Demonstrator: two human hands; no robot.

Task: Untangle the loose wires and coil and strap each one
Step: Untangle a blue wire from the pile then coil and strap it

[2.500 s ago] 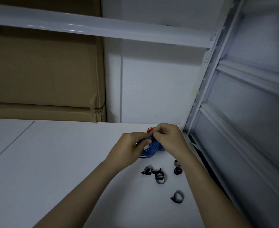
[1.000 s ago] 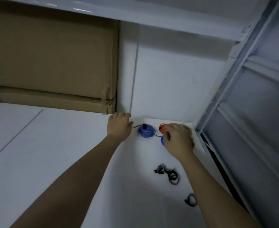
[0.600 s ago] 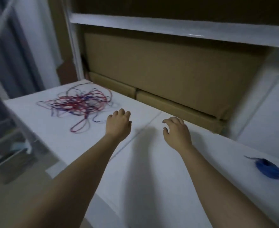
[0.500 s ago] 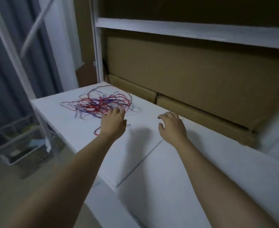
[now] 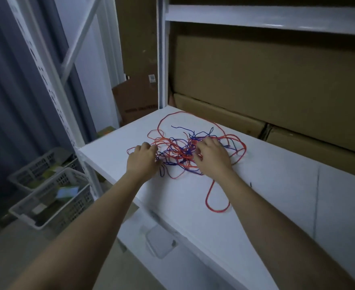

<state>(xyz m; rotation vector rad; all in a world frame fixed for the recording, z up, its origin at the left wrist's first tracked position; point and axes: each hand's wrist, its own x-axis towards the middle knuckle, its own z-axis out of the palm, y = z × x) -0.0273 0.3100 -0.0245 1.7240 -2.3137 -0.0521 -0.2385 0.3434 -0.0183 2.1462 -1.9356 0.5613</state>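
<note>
From the head view, a tangle of red and blue wires [image 5: 185,147] lies on the white shelf [image 5: 277,195], close to its left end and nearer the back edge than the front. One long red loop [image 5: 216,197] trails out of the heap toward the front edge; another red loop arcs toward the back left corner.

The left hand [image 5: 143,160] sits at the left side of the tangle, its fingers curled down into the strands. Whether they actually pinch a wire I cannot tell, since the fingertips are hidden among the strands. The right hand [image 5: 212,155] lies on the right half of the heap, fingers bent into the wires, with strands passing under and beside it; its grip cannot be made out either. The two hands are apart, with the thick middle of the heap between them.

Along the back edge of the shelf stand brown cardboard boxes [image 5: 266,80], stacked flat against the rear. A white upright post [image 5: 162,55] rises at the back left corner, and a white crossbar [image 5: 266,16] runs above the boxes. Left of the shelf, down on the floor, stand grey plastic baskets [image 5: 53,197] with papers inside.
</note>
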